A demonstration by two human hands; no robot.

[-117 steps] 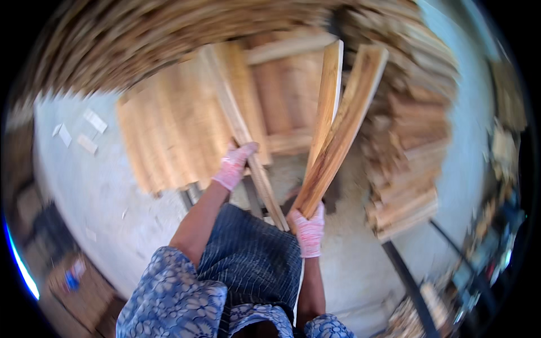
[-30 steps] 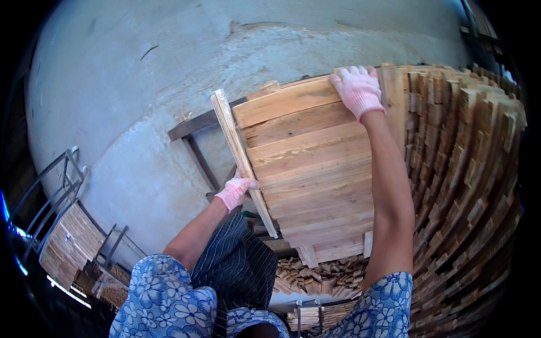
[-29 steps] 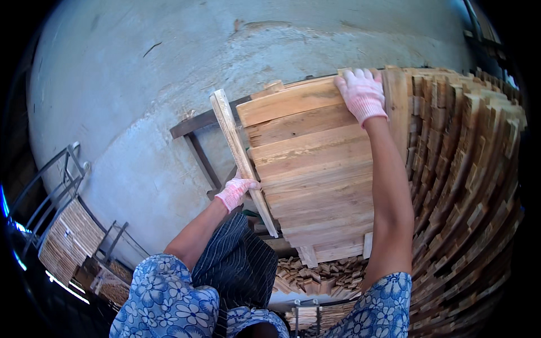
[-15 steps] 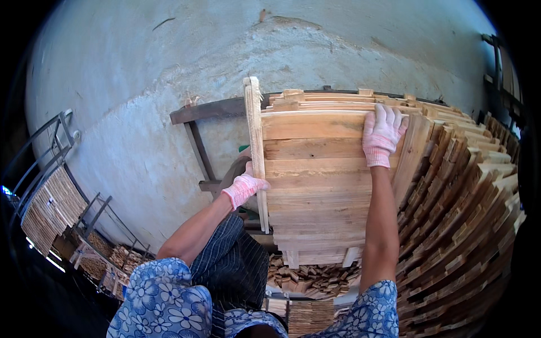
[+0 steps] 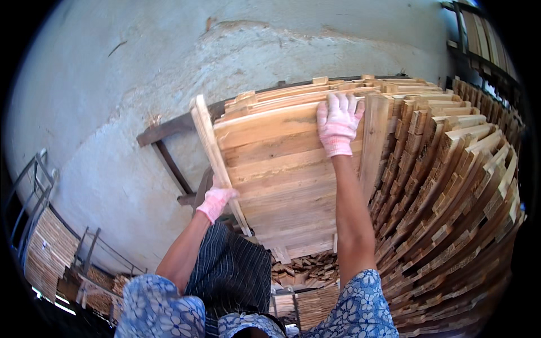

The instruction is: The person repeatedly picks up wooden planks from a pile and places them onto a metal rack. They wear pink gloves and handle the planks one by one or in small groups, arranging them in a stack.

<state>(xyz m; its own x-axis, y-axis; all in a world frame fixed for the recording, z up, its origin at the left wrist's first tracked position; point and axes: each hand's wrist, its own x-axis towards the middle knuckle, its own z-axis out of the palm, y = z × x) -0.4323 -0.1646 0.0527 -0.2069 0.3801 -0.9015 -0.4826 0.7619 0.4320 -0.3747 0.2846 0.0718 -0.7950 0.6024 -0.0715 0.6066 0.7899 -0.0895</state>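
Observation:
A broad panel of pale wooden slats [image 5: 282, 169] stands in front of me, leaning on a row of similar wood. Along its left side runs a narrow wooden strip [image 5: 211, 146], tilted with its top to the left. My left hand [image 5: 218, 201], in a pink-and-white knit glove, closes round this strip below its middle; the thumb shows in front and the other fingers are mostly hidden. High on the panel's right part, my right hand [image 5: 339, 125], gloved the same way, rests with fingers stretched upward and a little apart. Just right of it stands an upright board [image 5: 374, 141].
Stacked slat panels [image 5: 445, 186] curve along the right side. A dark metal frame [image 5: 172, 169] stands against the grey wall [image 5: 141, 73]. Wood offcuts [image 5: 307, 270] lie below the panel. Racks with wood [image 5: 51, 248] are at the far left; another rack [image 5: 484, 45] is upper right.
The view has turned, so the panel, strip and both hands appear further left and more tilted. Both hands keep about the same places on the wood.

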